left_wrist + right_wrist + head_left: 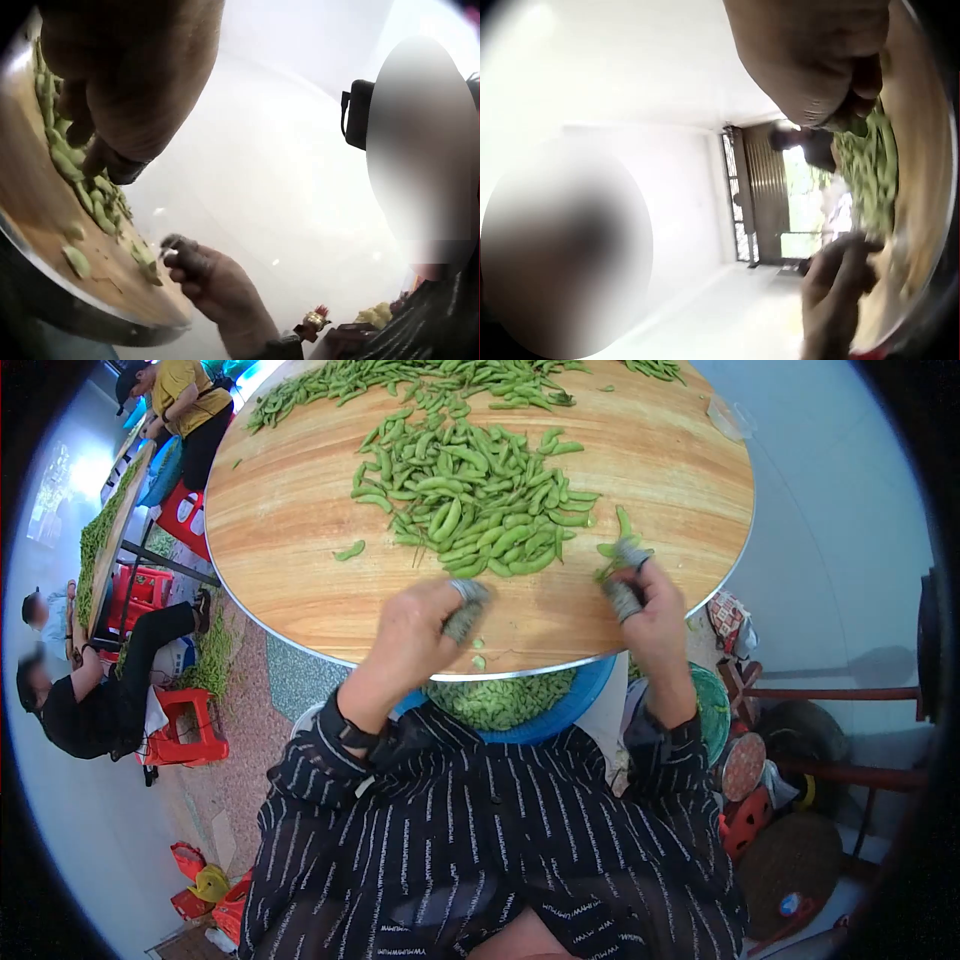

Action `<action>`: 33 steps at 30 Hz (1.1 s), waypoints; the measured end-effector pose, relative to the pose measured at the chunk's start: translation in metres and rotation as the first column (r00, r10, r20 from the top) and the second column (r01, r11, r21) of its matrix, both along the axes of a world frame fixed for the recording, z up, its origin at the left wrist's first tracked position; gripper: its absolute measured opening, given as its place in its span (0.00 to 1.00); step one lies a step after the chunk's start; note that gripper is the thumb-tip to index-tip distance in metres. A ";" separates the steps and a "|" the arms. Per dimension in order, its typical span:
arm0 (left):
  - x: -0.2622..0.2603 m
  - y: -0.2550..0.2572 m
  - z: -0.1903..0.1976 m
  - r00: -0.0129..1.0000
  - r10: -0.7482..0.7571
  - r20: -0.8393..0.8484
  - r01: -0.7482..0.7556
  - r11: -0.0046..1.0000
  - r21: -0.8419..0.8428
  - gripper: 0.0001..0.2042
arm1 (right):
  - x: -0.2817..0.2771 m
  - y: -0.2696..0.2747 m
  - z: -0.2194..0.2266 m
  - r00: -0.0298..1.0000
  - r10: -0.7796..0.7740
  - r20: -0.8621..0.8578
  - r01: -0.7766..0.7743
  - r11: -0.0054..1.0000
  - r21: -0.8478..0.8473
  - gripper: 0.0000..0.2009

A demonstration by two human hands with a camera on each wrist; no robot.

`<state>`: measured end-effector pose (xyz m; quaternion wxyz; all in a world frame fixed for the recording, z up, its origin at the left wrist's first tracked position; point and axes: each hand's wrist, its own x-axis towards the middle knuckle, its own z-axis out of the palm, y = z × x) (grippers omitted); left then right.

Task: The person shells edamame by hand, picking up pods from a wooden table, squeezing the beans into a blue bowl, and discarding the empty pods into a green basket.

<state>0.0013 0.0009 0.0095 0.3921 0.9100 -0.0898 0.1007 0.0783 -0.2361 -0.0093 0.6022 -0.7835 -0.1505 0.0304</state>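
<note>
Green soybean pods [470, 490] lie heaped on a round wooden tabletop [290, 530]. My left hand [410, 630] bends over the near edge, thumb and forefinger close together, both in grey wrapping; I cannot tell whether they hold anything. A small green piece [478, 661] lies just below it. My right hand [655, 610], with the same wrapping on its fingertips, pinches a green pod at the right of the heap. Another pod [624, 520] lies just beyond those fingers. In the right wrist view, dark green shows at the right hand's [817, 67] fingertips.
Under the table edge a blue basin [595, 685] holds shelled beans [510, 700]. A single pod [349, 550] lies left of the heap. Other people sit at a long table [105, 550] on the left, near red stools [185, 725]. A wooden frame [830, 693] stands at the right.
</note>
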 end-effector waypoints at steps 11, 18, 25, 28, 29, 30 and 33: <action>0.032 0.021 -0.020 0.991 0.071 0.113 -0.112 0.900 0.421 0.07 | -0.042 0.077 -0.024 0.766 0.494 0.412 -0.379 0.864 -0.330 0.11; 0.025 0.019 -0.026 0.981 -0.028 0.192 -0.072 0.867 0.493 0.06 | -0.045 0.067 -0.014 0.766 0.583 0.271 -0.503 0.806 -0.314 0.08; 0.029 0.017 -0.017 0.993 0.062 0.099 -0.102 0.880 0.464 0.07 | -0.048 0.058 -0.012 0.947 0.268 -0.178 -0.211 0.935 0.287 0.09; 0.020 0.012 -0.011 0.994 0.069 0.087 -0.095 0.933 0.347 0.08 | -0.048 0.059 -0.006 0.899 0.262 -0.351 -0.129 0.924 0.360 0.07; 0.014 0.009 -0.009 0.995 0.095 0.040 -0.101 0.964 0.245 0.08 | -0.047 0.059 -0.005 0.898 0.261 -0.355 -0.126 0.924 0.360 0.07; 0.009 0.007 -0.009 0.995 0.094 0.035 -0.100 0.964 0.245 0.08 | -0.045 0.059 -0.005 0.857 0.332 -0.393 -0.168 0.903 0.396 0.08; 0.000 0.003 -0.011 0.995 0.096 -0.001 -0.094 0.971 0.221 0.07 | -0.044 0.063 -0.005 0.808 0.371 -0.457 -0.137 0.873 0.468 0.09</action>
